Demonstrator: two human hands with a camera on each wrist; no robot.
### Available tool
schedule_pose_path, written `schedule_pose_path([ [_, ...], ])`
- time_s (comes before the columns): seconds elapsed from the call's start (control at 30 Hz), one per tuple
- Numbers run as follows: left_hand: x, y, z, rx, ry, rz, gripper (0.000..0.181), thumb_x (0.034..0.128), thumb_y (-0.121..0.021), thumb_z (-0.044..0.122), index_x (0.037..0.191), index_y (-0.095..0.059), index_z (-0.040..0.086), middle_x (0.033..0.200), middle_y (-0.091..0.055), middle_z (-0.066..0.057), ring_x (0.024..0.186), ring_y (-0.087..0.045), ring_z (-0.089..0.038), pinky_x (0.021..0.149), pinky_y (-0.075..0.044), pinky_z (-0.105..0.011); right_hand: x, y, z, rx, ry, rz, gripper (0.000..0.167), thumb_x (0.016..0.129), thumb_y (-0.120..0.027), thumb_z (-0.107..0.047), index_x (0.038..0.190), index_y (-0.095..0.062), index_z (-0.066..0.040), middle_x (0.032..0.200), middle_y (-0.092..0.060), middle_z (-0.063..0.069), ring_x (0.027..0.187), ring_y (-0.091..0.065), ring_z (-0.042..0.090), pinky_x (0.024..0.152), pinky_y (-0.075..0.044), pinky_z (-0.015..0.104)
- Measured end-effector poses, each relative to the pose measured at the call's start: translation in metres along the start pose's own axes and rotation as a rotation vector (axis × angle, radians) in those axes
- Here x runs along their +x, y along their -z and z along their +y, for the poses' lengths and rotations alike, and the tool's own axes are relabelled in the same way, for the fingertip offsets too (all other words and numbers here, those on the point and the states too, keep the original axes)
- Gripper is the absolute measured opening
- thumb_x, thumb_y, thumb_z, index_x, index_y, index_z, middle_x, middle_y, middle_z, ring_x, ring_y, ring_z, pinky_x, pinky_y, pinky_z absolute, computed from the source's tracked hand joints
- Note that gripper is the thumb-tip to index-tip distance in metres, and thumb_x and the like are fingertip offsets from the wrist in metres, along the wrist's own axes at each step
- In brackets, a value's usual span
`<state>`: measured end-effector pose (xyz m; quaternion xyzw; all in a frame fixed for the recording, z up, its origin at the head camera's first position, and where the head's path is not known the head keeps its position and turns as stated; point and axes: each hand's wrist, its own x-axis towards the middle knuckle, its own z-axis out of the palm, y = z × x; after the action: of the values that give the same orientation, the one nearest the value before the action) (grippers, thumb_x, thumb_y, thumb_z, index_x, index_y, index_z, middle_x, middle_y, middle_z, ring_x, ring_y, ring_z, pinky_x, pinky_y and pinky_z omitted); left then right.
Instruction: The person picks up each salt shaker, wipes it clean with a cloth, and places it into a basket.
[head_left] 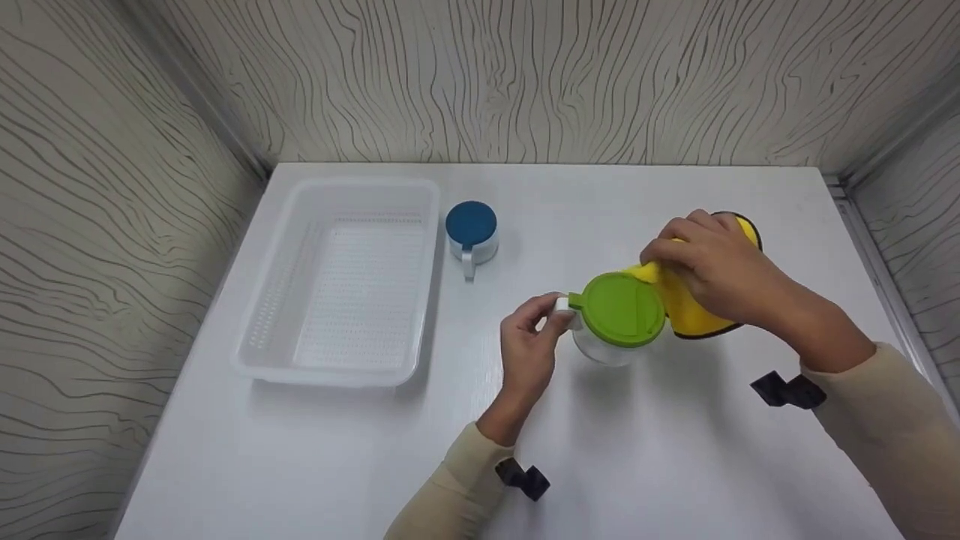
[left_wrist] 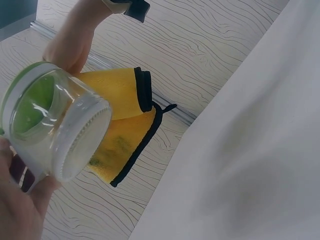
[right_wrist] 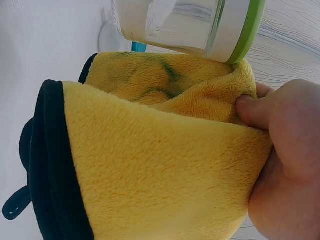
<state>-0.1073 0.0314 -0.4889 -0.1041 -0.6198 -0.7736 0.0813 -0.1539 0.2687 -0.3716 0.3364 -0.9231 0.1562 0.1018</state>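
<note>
A clear glass jar [left_wrist: 75, 120] with a green lid [head_left: 624, 309] hangs above the table, tilted in the left wrist view so its base shows. My left hand [head_left: 529, 341] grips its white handle [head_left: 564, 309]. My right hand [head_left: 716, 266] holds a folded yellow cloth [right_wrist: 165, 160] with black edging, thumb and fingers pinching it. The cloth touches the lid's edge on the jar's right side. Dark greenish smudges mark the cloth's inner face in the right wrist view.
A second jar with a blue lid [head_left: 471, 223] stands upright at the back middle, its handle toward me. Left of it sits a white plastic basket [head_left: 409, 367] with a perforated bottom. Wood-patterned walls [head_left: 495, 82] enclose the white table [head_left: 330, 450] at the back and sides.
</note>
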Motion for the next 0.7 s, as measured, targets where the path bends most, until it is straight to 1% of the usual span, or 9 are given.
schedule_pose_path([
  [0.2, 0.000, 0.001, 0.001, -0.004, 0.009, 0.009, 0.019, 0.0977, -0.066, 0.003, 0.114, -0.069, -0.006, 0.107, -0.070, -0.015, 0.105, -0.068, -0.018, 0.092, -0.059, -0.035, -0.006, 0.001, -0.001, 0.008, -0.018, -0.016, 0.024, 0.093, -0.065, 0.004, 0.099, -0.070, -0.018, 0.092, -0.063, -0.002, 0.090, -0.050, 0.023, 0.087, -0.038, 0.050],
  [0.37, 0.000, 0.002, 0.001, -0.006, 0.015, 0.021, 0.019, 0.0980, -0.065, 0.003, 0.115, -0.070, -0.006, 0.108, -0.071, -0.015, 0.105, -0.069, -0.019, 0.091, -0.059, -0.035, -0.011, 0.003, 0.000, 0.011, -0.021, -0.015, 0.022, 0.093, -0.067, 0.003, 0.099, -0.071, -0.018, 0.092, -0.064, -0.002, 0.089, -0.051, 0.022, 0.081, -0.037, 0.046],
  [0.5, 0.001, 0.002, 0.002, -0.004, 0.022, 0.039, 0.019, 0.0983, -0.065, 0.005, 0.115, -0.070, -0.004, 0.108, -0.071, -0.013, 0.105, -0.069, -0.020, 0.091, -0.059, -0.036, -0.017, 0.003, 0.001, -0.003, -0.036, -0.031, 0.023, 0.093, -0.068, 0.002, 0.098, -0.071, -0.020, 0.093, -0.065, -0.004, 0.089, -0.051, 0.021, 0.078, -0.036, 0.045],
  [0.7, 0.003, 0.004, 0.003, 0.001, 0.023, 0.056, 0.021, 0.0997, -0.064, 0.007, 0.117, -0.070, -0.003, 0.110, -0.071, -0.012, 0.107, -0.069, -0.021, 0.092, -0.058, -0.035, -0.028, 0.000, -0.002, 0.003, -0.025, -0.045, 0.023, 0.093, -0.068, 0.001, 0.099, -0.070, -0.021, 0.093, -0.063, -0.007, 0.090, -0.051, 0.019, 0.080, -0.035, 0.045],
])
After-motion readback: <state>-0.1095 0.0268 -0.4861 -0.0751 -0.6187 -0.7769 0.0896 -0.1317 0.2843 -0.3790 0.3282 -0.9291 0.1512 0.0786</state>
